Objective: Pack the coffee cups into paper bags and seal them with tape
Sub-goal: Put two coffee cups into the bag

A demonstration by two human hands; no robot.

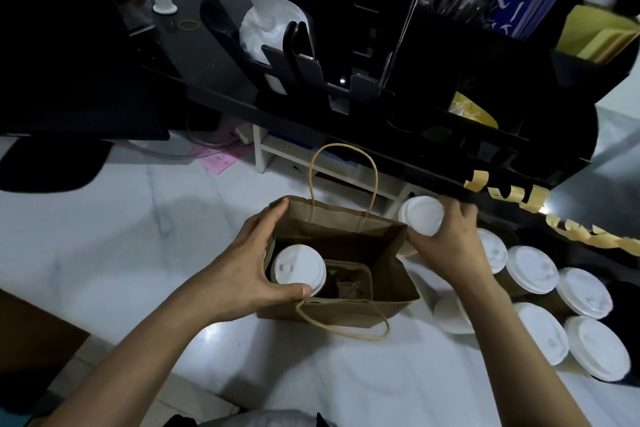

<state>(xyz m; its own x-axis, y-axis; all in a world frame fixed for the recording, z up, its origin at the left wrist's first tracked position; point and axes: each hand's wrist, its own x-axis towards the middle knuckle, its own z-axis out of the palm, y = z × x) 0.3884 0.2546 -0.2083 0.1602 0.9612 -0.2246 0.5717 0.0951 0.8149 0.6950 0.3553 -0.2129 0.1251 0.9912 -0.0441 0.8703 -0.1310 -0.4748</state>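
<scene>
Beside the open brown bag (346,305) left hand (249,274) grips, right hand (446,243) fingers clasp a white-lidded cup (422,215)

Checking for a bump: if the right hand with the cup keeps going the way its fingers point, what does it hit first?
Probably the black shelf edge with tape strips, just beyond the right hand and its cup. Depth is unclear; it might pass underneath.

Left grip (258,262) spread wide, right grip (446,236) curled.
</scene>
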